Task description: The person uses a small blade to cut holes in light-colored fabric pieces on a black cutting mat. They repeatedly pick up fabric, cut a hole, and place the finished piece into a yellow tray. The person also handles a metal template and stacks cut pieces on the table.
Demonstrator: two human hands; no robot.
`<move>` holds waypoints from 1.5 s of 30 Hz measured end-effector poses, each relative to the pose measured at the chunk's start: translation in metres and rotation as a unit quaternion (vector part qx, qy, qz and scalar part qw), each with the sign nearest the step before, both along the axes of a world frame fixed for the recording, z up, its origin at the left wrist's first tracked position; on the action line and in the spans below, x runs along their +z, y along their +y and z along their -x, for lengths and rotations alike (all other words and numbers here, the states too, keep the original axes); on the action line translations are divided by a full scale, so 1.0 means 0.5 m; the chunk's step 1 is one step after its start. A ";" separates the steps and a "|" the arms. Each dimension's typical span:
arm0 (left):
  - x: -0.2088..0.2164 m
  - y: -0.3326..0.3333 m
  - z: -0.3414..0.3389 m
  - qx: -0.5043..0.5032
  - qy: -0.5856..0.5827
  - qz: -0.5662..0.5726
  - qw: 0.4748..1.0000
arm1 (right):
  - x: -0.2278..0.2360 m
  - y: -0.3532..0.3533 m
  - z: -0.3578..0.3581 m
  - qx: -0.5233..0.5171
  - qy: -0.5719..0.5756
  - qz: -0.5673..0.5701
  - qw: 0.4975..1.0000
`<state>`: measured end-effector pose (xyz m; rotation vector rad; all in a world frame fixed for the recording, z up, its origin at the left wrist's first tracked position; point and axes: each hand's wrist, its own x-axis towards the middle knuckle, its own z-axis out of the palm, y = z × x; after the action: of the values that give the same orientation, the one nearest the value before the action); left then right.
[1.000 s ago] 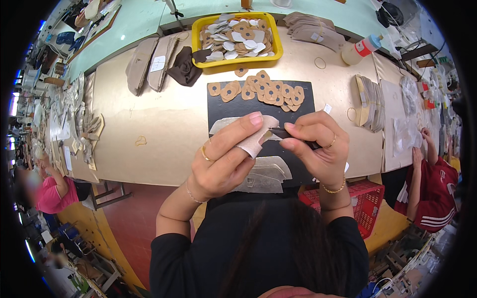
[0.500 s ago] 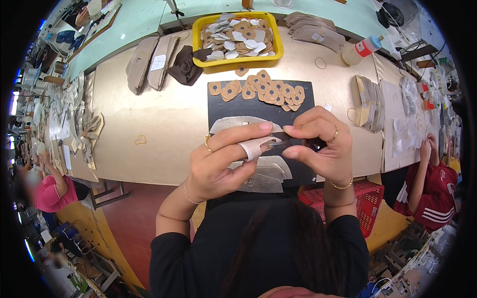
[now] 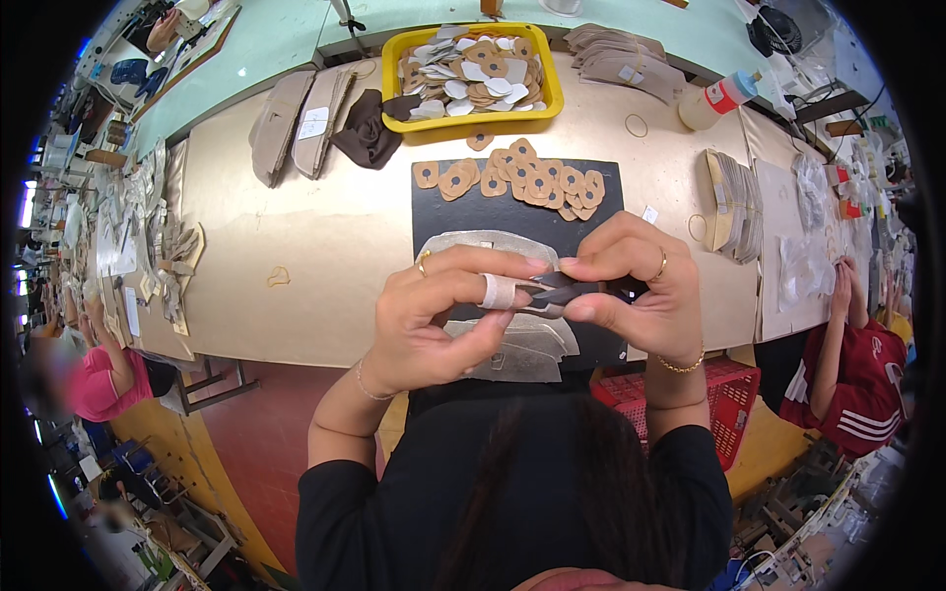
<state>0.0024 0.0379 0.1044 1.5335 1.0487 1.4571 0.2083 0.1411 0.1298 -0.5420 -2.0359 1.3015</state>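
Note:
Over the black board [image 3: 581,227], my two hands meet fingertip to fingertip. My left hand [image 3: 439,320] is closed in a pinch, with a tan band wrapped round one finger. The thumb and fingers of my right hand [image 3: 645,291] close on the same small dark piece [image 3: 564,292], which spans the gap between the hands. Its exact kind is too small and too covered by fingers to tell. Beneath the hands lie a greyish-beige curved panel [image 3: 473,239] and several similar overlapping panels [image 3: 527,355]. Tan rounded patches with dark centres [image 3: 537,182] are heaped at the board's far side.
A yellow basket [image 3: 483,125] holds loose tan and white patches. Beside it are a dark cloth [image 3: 367,136] and bundled panels [image 3: 313,128]. A glue bottle [image 3: 717,98] and another bundle [image 3: 734,207] stand right. A red crate [image 3: 729,404] sits below; co-workers are at both sides.
My left fingers have drawn closer to my right fingertips and shifted their grip. The dark piece has turned and now shows thicker between the hands. The patches and panels have stayed put.

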 end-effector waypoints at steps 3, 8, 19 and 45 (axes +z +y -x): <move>0.000 -0.001 -0.001 0.002 0.000 0.001 1.000 | 0.000 0.002 0.004 0.004 -0.004 -0.015 1.000; -0.001 -0.001 0.000 0.003 0.012 -0.006 1.000 | 0.000 0.004 0.001 0.020 -0.014 0.001 1.000; 0.000 0.003 -0.002 0.008 0.038 -0.017 0.999 | -0.004 0.007 0.003 0.023 -0.005 0.014 1.000; 0.006 0.005 -0.002 0.001 0.044 -0.016 0.999 | -0.007 0.010 0.000 0.035 -0.005 0.017 0.999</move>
<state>0.0037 0.0403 0.1072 1.6337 1.0827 1.4240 0.2084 0.1461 0.1261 -0.4980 -2.0603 1.3783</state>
